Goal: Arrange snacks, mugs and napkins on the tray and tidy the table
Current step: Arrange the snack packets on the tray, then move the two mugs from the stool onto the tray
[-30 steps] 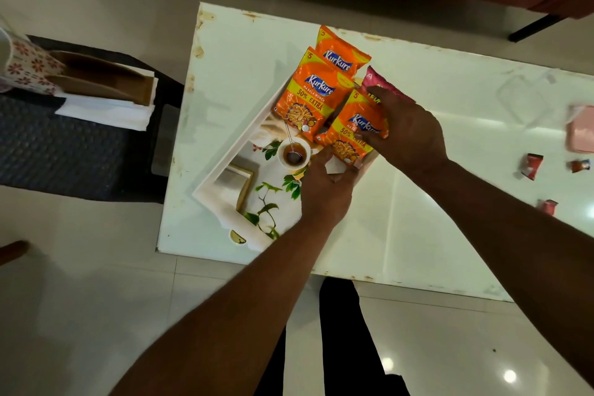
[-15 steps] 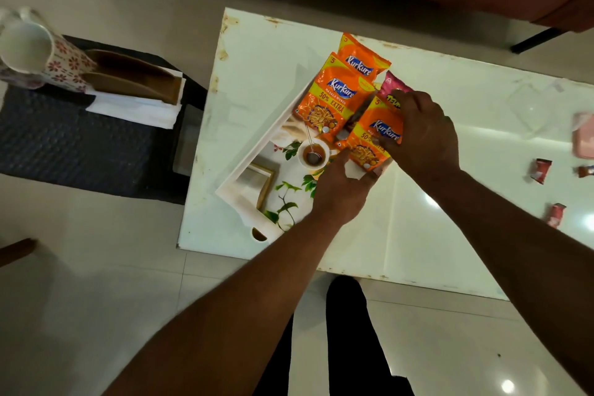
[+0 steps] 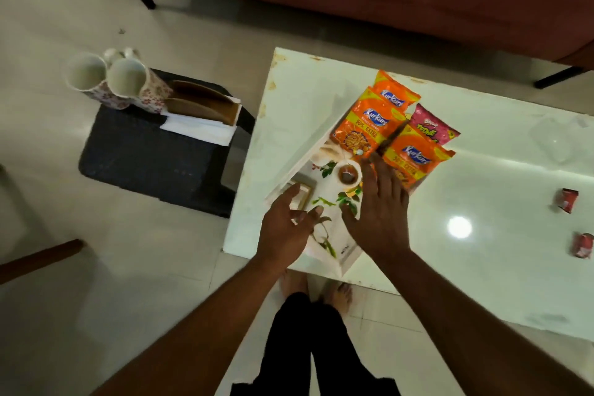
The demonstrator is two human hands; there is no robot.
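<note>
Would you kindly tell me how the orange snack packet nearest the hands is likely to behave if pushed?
The orange snack packet looks puffed and glossy, so probably light, crinkly and apt to slide. It overlaps the pink packet, so pushing may shift both.

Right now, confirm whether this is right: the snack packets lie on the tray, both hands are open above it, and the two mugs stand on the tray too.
Not quite. The head view shows the two mugs on the dark stool beside the table, not on the tray. The snack packets do lie on the tray, with the left hand and right hand open above it.
</note>
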